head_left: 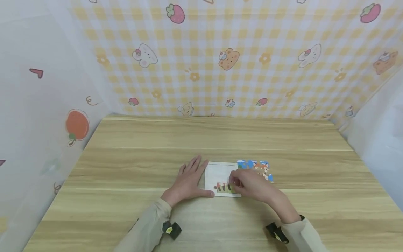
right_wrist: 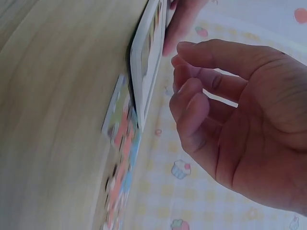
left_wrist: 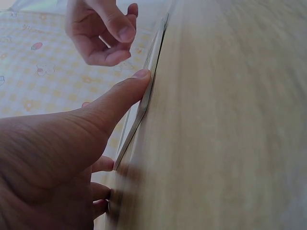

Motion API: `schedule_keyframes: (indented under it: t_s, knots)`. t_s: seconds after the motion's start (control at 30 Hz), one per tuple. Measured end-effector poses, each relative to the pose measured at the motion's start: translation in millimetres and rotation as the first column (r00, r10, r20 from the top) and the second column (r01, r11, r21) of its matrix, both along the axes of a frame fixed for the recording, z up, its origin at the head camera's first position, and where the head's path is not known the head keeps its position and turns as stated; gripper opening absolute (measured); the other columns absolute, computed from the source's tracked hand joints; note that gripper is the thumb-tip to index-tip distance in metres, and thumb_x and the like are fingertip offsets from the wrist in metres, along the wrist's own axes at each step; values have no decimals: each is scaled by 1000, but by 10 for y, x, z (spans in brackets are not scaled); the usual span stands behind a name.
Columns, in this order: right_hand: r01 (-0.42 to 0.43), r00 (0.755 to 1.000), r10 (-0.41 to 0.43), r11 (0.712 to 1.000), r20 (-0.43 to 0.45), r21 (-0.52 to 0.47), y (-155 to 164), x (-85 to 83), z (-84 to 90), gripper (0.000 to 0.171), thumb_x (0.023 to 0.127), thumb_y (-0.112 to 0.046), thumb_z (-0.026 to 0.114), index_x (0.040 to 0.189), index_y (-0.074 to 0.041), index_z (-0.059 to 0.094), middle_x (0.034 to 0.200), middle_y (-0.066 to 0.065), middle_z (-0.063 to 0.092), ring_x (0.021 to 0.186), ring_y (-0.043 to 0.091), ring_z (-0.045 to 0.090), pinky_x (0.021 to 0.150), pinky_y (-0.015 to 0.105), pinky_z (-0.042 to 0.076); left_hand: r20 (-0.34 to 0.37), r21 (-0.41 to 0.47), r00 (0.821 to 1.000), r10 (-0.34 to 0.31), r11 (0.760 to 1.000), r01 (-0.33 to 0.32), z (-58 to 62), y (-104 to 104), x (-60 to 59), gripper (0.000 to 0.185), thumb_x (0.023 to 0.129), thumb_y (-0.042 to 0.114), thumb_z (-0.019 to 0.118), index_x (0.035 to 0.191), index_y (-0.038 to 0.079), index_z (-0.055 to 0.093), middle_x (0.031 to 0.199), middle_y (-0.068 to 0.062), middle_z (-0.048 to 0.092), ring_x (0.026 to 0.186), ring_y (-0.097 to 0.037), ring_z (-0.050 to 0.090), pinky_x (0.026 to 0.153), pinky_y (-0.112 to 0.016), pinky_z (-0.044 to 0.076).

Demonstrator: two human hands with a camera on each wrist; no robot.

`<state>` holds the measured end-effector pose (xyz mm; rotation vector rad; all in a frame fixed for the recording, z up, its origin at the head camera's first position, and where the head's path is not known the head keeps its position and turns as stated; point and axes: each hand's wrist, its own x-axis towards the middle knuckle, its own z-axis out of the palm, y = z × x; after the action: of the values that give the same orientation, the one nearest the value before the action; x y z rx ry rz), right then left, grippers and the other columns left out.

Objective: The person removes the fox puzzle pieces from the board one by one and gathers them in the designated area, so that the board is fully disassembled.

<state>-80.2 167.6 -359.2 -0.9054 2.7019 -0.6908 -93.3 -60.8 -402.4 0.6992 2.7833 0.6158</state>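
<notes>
A flat white puzzle tray (head_left: 206,178) lies on the wooden table. A section of puzzle (head_left: 223,188) with striped, reddish and green parts sits along its near inner edge. My left hand (head_left: 188,180) is spread at the tray's left side, its thumb resting on the near left corner. Above the tray's right part hovers my right hand (right_wrist: 268,115), fingers loosely curled. Nothing shows between its thumb and fingertips in either wrist view. Right of the tray lie colourful puzzle pieces (head_left: 263,166) with blue areas and an orange animal face, partly hidden by the right hand in the head view.
The wooden table (head_left: 151,140) extends to both sides and behind the tray. A yellow checked cloth (head_left: 201,66) with cartoon prints hangs behind it, and white printed cloth (head_left: 41,98) hangs at the left. A black strap device (head_left: 171,229) sits on the left wrist.
</notes>
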Motion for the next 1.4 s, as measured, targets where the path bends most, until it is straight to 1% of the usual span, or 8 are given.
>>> schedule_keyframes:
  t_s: [0.17,0.4,0.53,0.73,0.87,1.07,1.4]
  knots:
    - [-6,1000,7,999,-28,41,-78,-17,-34,7,78,-9,56,78,-16,57,68,-15,49,59,2,44,52,18,39,2,-1,1000,-6,1000,6,0,16,-7,103,60,68,57,138,13,17,142,-14,5,129,-26,2,97,-51,8]
    - [5,998,0,997,-59,82,-114,-14,-84,7,79,-13,55,82,-17,59,67,-16,48,58,1,44,52,17,38,-2,-2,1000,-3,1000,3,-7,23,-15,103,60,67,58,138,13,18,142,-13,6,129,-25,2,97,-50,8]
    - [8,999,-4,997,-52,83,-135,-21,-99,10,78,-11,54,84,-18,59,68,-15,49,58,1,44,52,17,38,2,1,1000,0,1000,0,-2,19,-13,103,60,67,58,138,13,18,142,-13,6,129,-25,2,97,-50,8]
    - [15,999,-13,997,-32,75,-158,-31,-122,13,75,-5,56,83,-14,58,70,-12,48,60,4,43,53,18,38,7,0,1000,0,1000,0,-4,20,-15,103,60,67,58,138,13,18,142,-13,6,129,-26,2,97,-51,8]
    - [17,999,-14,997,-43,71,-158,-26,-136,13,74,-3,55,81,-14,58,72,-10,46,61,5,42,55,18,38,4,-7,1000,0,1000,0,-8,24,-17,103,60,67,57,138,14,17,142,-13,6,129,-26,3,97,-50,8]
    - [13,998,-9,998,-57,62,-152,-34,-148,15,72,-1,55,79,-15,57,71,-10,47,62,4,43,57,19,38,-2,0,1000,3,1000,-3,-7,25,-19,103,59,66,59,138,13,18,142,-13,7,129,-26,3,97,-51,9]
    - [7,998,-4,999,-68,52,-164,-44,-157,14,74,-2,56,78,-15,55,68,-12,43,61,5,41,55,19,37,-7,8,1000,6,1000,-6,8,15,-10,104,60,65,60,138,11,18,142,-14,7,129,-26,3,97,-52,8]
